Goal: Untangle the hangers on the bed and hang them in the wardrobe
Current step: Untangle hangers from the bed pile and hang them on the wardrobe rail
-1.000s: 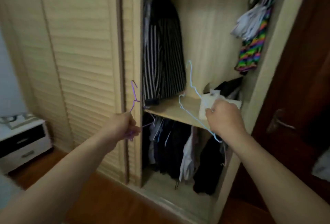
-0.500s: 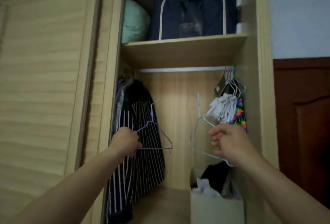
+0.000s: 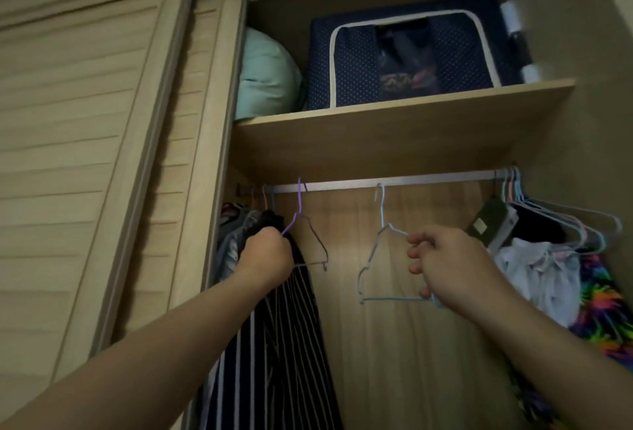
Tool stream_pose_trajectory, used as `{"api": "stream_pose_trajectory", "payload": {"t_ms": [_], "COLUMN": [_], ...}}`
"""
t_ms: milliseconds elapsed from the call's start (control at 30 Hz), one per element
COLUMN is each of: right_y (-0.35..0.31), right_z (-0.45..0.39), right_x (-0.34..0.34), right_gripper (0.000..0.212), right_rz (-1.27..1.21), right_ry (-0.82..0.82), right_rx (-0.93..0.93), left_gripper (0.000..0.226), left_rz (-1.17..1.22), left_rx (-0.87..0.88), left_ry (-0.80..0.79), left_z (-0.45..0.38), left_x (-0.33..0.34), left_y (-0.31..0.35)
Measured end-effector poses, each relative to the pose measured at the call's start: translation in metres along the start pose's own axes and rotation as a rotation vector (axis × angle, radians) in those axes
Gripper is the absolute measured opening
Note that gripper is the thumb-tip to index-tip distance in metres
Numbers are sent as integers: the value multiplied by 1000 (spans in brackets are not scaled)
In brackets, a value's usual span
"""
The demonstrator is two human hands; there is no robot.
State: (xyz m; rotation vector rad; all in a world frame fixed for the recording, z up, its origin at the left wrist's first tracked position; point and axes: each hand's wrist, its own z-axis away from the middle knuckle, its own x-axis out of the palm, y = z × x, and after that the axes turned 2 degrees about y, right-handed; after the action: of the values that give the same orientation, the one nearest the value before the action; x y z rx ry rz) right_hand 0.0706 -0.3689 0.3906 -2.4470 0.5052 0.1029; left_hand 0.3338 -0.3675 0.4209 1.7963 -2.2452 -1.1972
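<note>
Purple hanger: in the head view I see its hook at the wardrobe rail, near the rail's left end; whether the hook bears on the rail I cannot tell. The frame hangs below, tilted.
Left hand: I read it as a closed fist gripping the purple hanger's left shoulder and bottom wire. It sits in front of the striped garment.
Blue hanger: its hook reaches up to the rail near mid-span; contact with the rail is not clear to me. The body hangs turned, bottom bar running toward my right hand.
Right hand: thumb and forefinger pinch the blue hanger's right shoulder wire; the lower fingers curl round the bottom bar's right end.
Hanger bunch: pale hangers crowded at the rail's right end, above white and multicoloured clothing.
Top shelf: directly above the rail; carries a dark dotted storage box and, just beside it on the left, a pale green bundle.
Sliding door: slatted, left of the open compartment.
</note>
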Motion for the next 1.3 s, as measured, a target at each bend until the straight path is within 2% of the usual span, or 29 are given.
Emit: {"api": "stream_pose_trajectory", "payload": {"t_ms": [100, 233, 400, 533, 600, 733, 833, 933, 1100, 1200, 1300], "right_y": [7, 28, 40, 44, 36, 11, 3, -7, -29, -34, -37], "right_z": [-24, -54, -81, -89, -95, -120, -136, -137, -130, -133, -130], "right_x": [11, 26, 46, 64, 71, 95, 122, 147, 200, 218, 218], "right_gripper": [27, 28, 27, 34, 30, 33, 30, 26, 28, 19, 34], "right_rz": [54, 60, 74, 119, 153, 228, 222, 257, 235, 114, 32], "right_ry": [39, 41, 65, 97, 99, 109, 41, -67, -342, -395, -403], "right_rx": [-76, -143, -170, -201, -229, -226, -204, -162, -184, -132, -103], "left_gripper": [7, 6, 9, 11, 22, 19, 3, 14, 14, 20, 24], "left_rz": [-70, -130, -174, -264, -257, -178, -213, -208, -134, -58, 33], "left_rx": [23, 38, -64, -90, -63, 0, -60, -88, -115, -157, -162], "left_ry": [81, 161, 51, -36, -71, -18, -89, -116, -199, -279, -349], "left_z": [-36, -87, -117, -124, -128, -138, -133, -132, -140, -137, -129], "left_x": [11, 34, 55, 60, 58, 61, 63, 61, 61, 53, 42], "left_y": [14, 17, -1, -11, -9, 0, 5, 5, -5, -9, -11]}}
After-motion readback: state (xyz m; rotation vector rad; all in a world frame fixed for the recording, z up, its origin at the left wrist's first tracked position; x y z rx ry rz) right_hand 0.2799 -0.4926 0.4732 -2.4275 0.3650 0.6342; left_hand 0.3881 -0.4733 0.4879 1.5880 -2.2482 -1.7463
